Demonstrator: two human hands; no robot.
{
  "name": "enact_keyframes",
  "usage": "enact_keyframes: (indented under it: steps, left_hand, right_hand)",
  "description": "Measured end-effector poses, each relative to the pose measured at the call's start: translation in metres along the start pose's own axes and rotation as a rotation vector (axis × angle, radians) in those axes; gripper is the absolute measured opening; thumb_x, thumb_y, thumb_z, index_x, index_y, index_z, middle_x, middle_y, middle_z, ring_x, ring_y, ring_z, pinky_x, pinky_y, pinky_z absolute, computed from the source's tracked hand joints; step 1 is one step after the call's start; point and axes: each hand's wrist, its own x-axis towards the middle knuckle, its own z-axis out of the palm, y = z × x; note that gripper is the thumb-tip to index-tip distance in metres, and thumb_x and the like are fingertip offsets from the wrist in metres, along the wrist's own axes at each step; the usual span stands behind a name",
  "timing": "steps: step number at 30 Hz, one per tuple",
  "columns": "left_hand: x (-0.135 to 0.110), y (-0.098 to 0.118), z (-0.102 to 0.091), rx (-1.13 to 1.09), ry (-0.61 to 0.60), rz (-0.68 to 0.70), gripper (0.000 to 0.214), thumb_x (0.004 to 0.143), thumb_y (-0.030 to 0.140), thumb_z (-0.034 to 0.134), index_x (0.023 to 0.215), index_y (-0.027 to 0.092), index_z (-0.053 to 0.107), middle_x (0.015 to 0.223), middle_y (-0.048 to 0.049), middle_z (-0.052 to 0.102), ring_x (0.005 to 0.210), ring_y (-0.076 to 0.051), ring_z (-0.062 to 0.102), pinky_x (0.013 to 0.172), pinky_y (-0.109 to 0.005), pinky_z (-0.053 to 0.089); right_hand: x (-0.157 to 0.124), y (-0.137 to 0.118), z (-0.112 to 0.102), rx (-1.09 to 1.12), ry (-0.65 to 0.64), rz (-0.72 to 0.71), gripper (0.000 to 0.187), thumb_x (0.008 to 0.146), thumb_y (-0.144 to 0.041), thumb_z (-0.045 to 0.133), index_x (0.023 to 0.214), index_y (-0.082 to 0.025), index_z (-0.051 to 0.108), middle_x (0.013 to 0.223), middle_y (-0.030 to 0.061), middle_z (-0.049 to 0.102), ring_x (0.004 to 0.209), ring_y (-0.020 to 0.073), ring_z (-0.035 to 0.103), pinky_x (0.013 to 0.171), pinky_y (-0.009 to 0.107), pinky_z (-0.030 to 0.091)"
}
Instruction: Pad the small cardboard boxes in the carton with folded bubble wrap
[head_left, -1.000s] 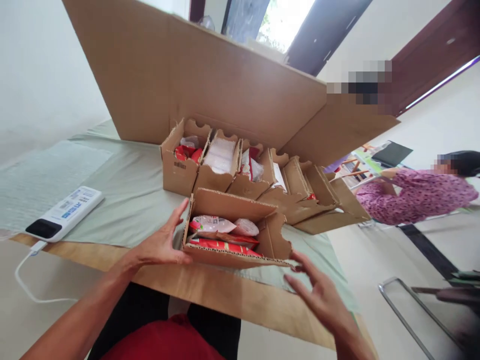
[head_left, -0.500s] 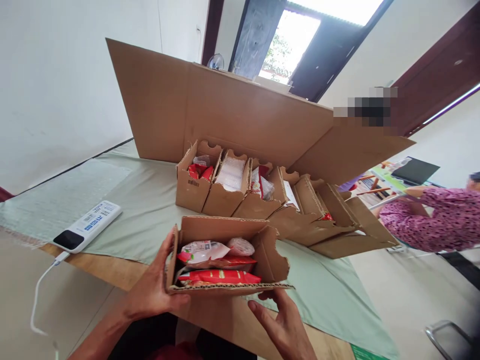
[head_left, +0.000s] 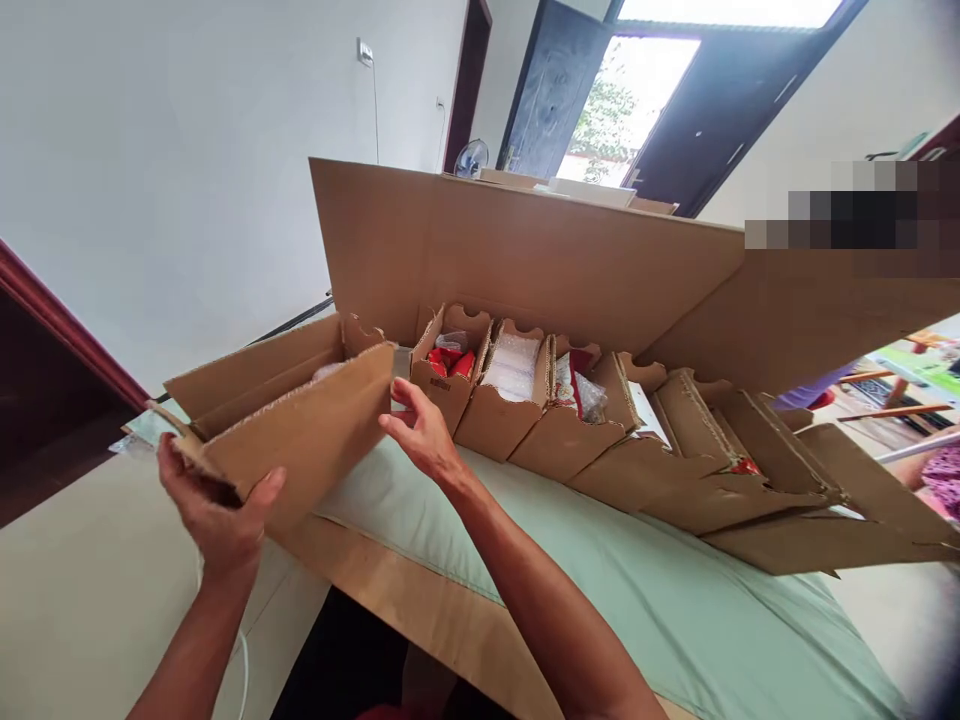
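Holding a cardboard box (head_left: 292,425) up off the counter (head_left: 600,570), both hands on it. Left hand (head_left: 214,505) grips the box's near left corner, fingers wrapped round the bottom edge, thumb on the front wall. Right hand (head_left: 420,430) is at the box's right end, fingers curled onto that end; how tight the grip is, cannot tell. Box is tilted, plain front wall toward the camera, contents mostly hidden. It hangs left of the row of boxes (head_left: 525,400), just beside the row's leftmost one. Row stands on the green cloth (head_left: 675,600) covering the counter, open tops showing red packets (head_left: 450,362) and a bubble-wrap pack (head_left: 514,365). Right end of the row: boxes flattened and leaning over. Behind the row stands a big cardboard sheet (head_left: 525,250), upright. Far right of the row, a bit of another person's patterned sleeve (head_left: 945,480) at the frame edge.
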Motion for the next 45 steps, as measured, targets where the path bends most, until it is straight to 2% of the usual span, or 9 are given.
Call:
enact_keyframes:
  steps: [3, 7, 13, 19, 26, 30, 34, 39, 45]
  left_hand:
    - [0.032, -0.019, 0.042, -0.083, 0.177, 0.012, 0.113, 0.076, 0.053, 0.075, 0.157, 0.021, 0.003, 0.162, -0.0189, 0.024, 0.148, -0.037, 0.036, 0.121, -0.054, 0.034]
    - [0.058, -0.047, 0.112, 0.134, 0.286, -0.015, 0.124, 0.064, 0.058, 0.079, 0.156, 0.010, 0.012, 0.158, -0.0265, 0.025, 0.150, -0.040, 0.027, 0.124, -0.055, 0.022]
    - [0.040, -0.070, 0.173, 0.266, 0.079, -0.028, 0.121, 0.067, 0.053, 0.078, 0.156, 0.001, 0.015, 0.156, -0.0331, 0.029, 0.149, -0.045, 0.025, 0.121, -0.059, 0.023]
    - [0.030, -0.086, 0.180, 0.308, 0.023, -0.033, 0.118, 0.068, 0.036, 0.078, 0.159, 0.008, 0.009, 0.161, -0.0296, 0.025, 0.152, -0.044, 0.022, 0.122, -0.061, 0.022]
    - [-0.001, -0.085, 0.163, 0.252, -0.137, -0.147, 0.106, 0.078, 0.046, 0.070, 0.158, 0.008, 0.012, 0.160, -0.0301, 0.025, 0.150, -0.042, 0.030, 0.120, -0.060, 0.030]
    - [-0.036, -0.078, 0.139, 0.231, -0.311, -0.150, 0.079, 0.078, 0.040, 0.064, 0.147, 0.011, 0.039, 0.144, -0.0242, 0.051, 0.136, -0.041, 0.050, 0.115, -0.061, 0.039]
    - [-0.030, -0.056, 0.124, 0.226, -0.292, 0.000, 0.052, 0.085, 0.038, 0.057, 0.132, 0.014, 0.056, 0.130, -0.0194, 0.062, 0.126, -0.036, 0.058, 0.111, -0.059, 0.044]
    - [0.010, -0.007, 0.123, 0.199, -0.228, 0.364, 0.032, 0.094, 0.031, 0.056, 0.123, 0.017, 0.063, 0.125, -0.0159, 0.065, 0.120, -0.031, 0.061, 0.106, -0.052, 0.049]
    - [0.044, 0.040, 0.150, 0.172, -0.424, 0.777, 0.028, 0.094, 0.026, 0.059, 0.122, 0.020, 0.063, 0.129, -0.0135, 0.064, 0.127, -0.032, 0.057, 0.109, -0.052, 0.046]
  right_hand:
    - [-0.004, 0.016, 0.007, -0.023, 0.055, -0.012, 0.061, 0.081, -0.030, 0.066, 0.141, -0.022, 0.055, 0.145, 0.0135, 0.059, 0.129, 0.0275, 0.060, 0.096, 0.040, 0.056]
    - [-0.056, 0.063, 0.001, -0.149, 0.045, 0.026, 0.041, 0.083, -0.024, 0.060, 0.123, -0.023, 0.066, 0.142, 0.0137, 0.061, 0.123, 0.0274, 0.063, 0.090, 0.040, 0.058]
    - [-0.113, 0.114, -0.003, -0.274, 0.063, 0.028, 0.031, 0.082, -0.014, 0.059, 0.107, -0.024, 0.073, 0.132, 0.0126, 0.069, 0.124, 0.0283, 0.064, 0.108, 0.048, 0.049]
    - [-0.113, 0.119, -0.003, -0.208, 0.072, -0.006, 0.027, 0.083, -0.013, 0.056, 0.103, -0.022, 0.073, 0.127, 0.0120, 0.071, 0.119, 0.0260, 0.065, 0.104, 0.044, 0.052]
    - [-0.114, 0.121, -0.001, -0.183, 0.079, -0.011, 0.028, 0.081, -0.010, 0.057, 0.102, -0.023, 0.073, 0.123, 0.0102, 0.072, 0.115, 0.0252, 0.066, 0.101, 0.043, 0.052]
    - [-0.112, 0.117, 0.001, -0.169, 0.083, 0.006, 0.028, 0.081, -0.010, 0.058, 0.099, -0.024, 0.073, 0.122, 0.0092, 0.073, 0.115, 0.0248, 0.066, 0.103, 0.043, 0.052]
    - [-0.114, 0.106, -0.008, -0.173, 0.120, 0.023, 0.026, 0.083, -0.012, 0.057, 0.099, -0.024, 0.074, 0.121, 0.0090, 0.073, 0.115, 0.0239, 0.066, 0.103, 0.043, 0.051]
    - [-0.143, 0.077, -0.071, -0.195, 0.326, 0.040, 0.021, 0.091, -0.025, 0.057, 0.103, -0.025, 0.074, 0.123, 0.0088, 0.073, 0.115, 0.0234, 0.067, 0.098, 0.040, 0.053]
    - [-0.205, 0.044, -0.191, -0.289, 0.726, 0.150, 0.024, 0.090, -0.040, 0.061, 0.103, -0.024, 0.073, 0.123, 0.0105, 0.074, 0.115, 0.0265, 0.067, 0.098, 0.041, 0.052]
